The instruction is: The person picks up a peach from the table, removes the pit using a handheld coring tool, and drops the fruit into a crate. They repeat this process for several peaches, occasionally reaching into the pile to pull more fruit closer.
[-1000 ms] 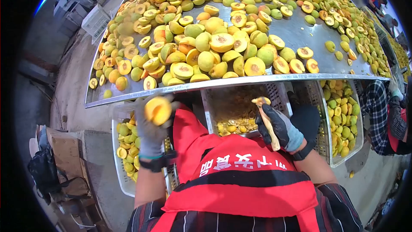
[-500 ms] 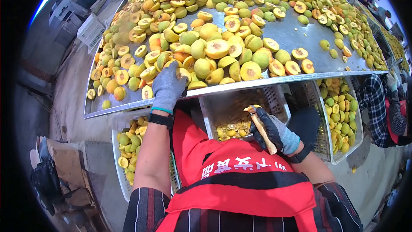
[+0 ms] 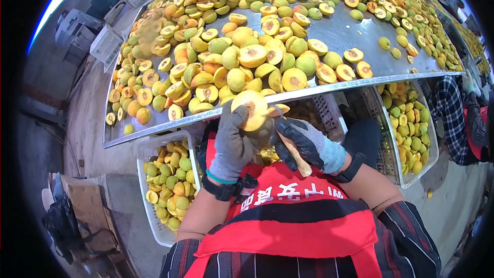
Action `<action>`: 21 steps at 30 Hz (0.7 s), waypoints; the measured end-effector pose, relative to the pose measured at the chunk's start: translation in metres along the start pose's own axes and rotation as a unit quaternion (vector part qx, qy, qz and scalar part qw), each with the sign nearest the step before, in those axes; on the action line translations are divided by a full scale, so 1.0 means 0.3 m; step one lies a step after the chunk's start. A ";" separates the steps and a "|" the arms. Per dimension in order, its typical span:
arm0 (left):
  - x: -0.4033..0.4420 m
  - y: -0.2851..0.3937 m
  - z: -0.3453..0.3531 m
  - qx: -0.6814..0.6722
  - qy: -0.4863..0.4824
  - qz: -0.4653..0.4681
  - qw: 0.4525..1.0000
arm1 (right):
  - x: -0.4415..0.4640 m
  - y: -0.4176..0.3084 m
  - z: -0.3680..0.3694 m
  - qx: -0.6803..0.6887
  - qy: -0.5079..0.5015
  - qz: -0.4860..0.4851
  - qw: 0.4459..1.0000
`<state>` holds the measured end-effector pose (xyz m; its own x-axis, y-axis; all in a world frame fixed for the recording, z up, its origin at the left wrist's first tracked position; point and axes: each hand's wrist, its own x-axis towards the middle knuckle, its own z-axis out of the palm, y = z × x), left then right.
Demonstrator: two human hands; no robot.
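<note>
My gloved left hand (image 3: 230,144) is closed around a halved yellow peach (image 3: 253,109), held up just in front of the table edge with its cut face showing. My gloved right hand (image 3: 311,144) grips a pitting tool by its wooden handle (image 3: 296,155). The tool's thin curved metal end is close to the peach, partly hidden; whether it touches the flesh I cannot tell. A smaller peach piece (image 3: 278,109) shows beside that metal end. Behind both hands, many peach halves (image 3: 252,55) are heaped on the metal table (image 3: 337,38).
Below the table edge, a white crate (image 3: 157,226) of peach halves stands at left and another crate (image 3: 431,157) at right. Between them, a crate (image 3: 332,116) is partly hidden by my hands. A co-worker's checked sleeve (image 3: 448,118) is at far right. Cardboard (image 3: 85,201) lies lower left.
My left hand has come back from the heap with a peach half, to in front of my apron. My right hand has moved left and up with the tool, meeting it.
</note>
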<state>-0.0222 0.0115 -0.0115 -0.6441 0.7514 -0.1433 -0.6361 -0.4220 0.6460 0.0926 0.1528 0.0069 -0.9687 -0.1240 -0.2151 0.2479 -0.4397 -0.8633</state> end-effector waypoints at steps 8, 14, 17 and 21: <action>-0.020 -0.039 0.003 0.096 0.032 0.026 0.995 | -0.037 0.070 0.007 -0.051 0.137 0.084 0.986; -0.009 -0.081 0.025 0.162 0.006 0.131 0.978 | -0.009 0.052 0.017 -0.220 0.177 -0.030 0.959; -0.017 -0.088 0.019 0.349 0.001 0.220 0.911 | 0.007 0.059 0.027 -0.258 0.189 -0.036 0.947; -0.031 -0.066 0.017 0.506 -0.004 0.298 0.809 | -0.005 0.047 0.065 -0.227 0.192 -0.043 0.954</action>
<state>-0.0015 0.0156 -0.0191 -0.7025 0.5732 0.4218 0.4628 -0.0823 0.8826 0.0977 0.1295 0.0039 -0.9398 0.2689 -0.2107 0.2209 0.0079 -0.9753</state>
